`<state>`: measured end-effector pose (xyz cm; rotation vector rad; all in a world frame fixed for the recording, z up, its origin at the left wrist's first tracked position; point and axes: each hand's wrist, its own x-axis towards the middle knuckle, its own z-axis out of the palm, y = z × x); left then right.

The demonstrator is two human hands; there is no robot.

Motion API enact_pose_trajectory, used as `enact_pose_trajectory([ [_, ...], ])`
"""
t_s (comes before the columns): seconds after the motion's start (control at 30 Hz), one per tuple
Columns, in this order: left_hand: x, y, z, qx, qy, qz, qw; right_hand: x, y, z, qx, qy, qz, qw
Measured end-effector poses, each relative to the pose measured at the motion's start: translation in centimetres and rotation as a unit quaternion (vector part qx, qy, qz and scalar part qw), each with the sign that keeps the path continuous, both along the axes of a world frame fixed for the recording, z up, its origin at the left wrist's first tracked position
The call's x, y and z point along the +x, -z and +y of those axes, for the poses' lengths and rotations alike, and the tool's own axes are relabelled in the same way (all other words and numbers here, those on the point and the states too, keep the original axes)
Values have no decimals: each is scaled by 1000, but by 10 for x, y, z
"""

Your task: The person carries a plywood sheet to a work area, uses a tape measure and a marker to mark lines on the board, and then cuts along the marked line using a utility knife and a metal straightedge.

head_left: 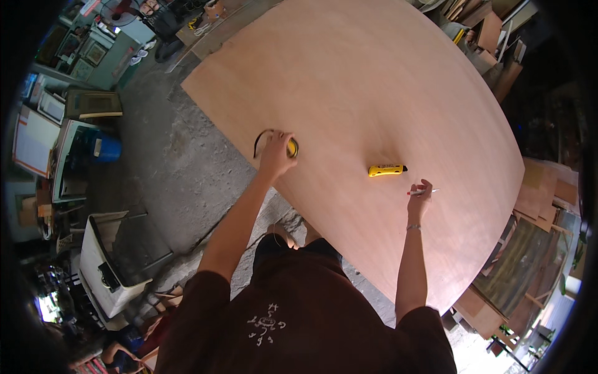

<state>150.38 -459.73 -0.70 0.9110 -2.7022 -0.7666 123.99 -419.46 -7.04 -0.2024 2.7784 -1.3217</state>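
Observation:
My left hand [278,154] is wrapped round a yellow and black tape measure [292,148] near the left edge of a large plywood sheet [374,81]. A dark wrist strap [258,143] loops out beside that hand. Over the right part of the sheet, my right hand [421,197] grips a slim white pen [428,191] with a red end. Just beyond it, a yellow utility knife [386,170] with a black end lies flat on the wood, touched by neither hand.
Framed pictures [93,104] and a blue bin [107,148] stand on the left past the concrete floor [180,149]. A pale chair [107,274] is at lower left. Wood offcuts [489,37] pile up at the far right; more boards [529,243] lean at the right.

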Motion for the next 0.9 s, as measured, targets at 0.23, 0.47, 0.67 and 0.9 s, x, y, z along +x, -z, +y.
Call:
enact_pose_trajectory([
  [0.23,-80,-39,-29,-74,26,-37,996,127,-95,-73,-142,-9,9,990],
  [0.47,-19,-103,76,625,163,92,758,187,-190,-159,-93,-189,118,970],
  [0.67,18,-115,46,704,84,205,675,217,-232,-192,-210,-180,116,954],
  [0.9,56,-146,10,563,200,152,787,244,-263,-213,-302,-119,-21,946],
])
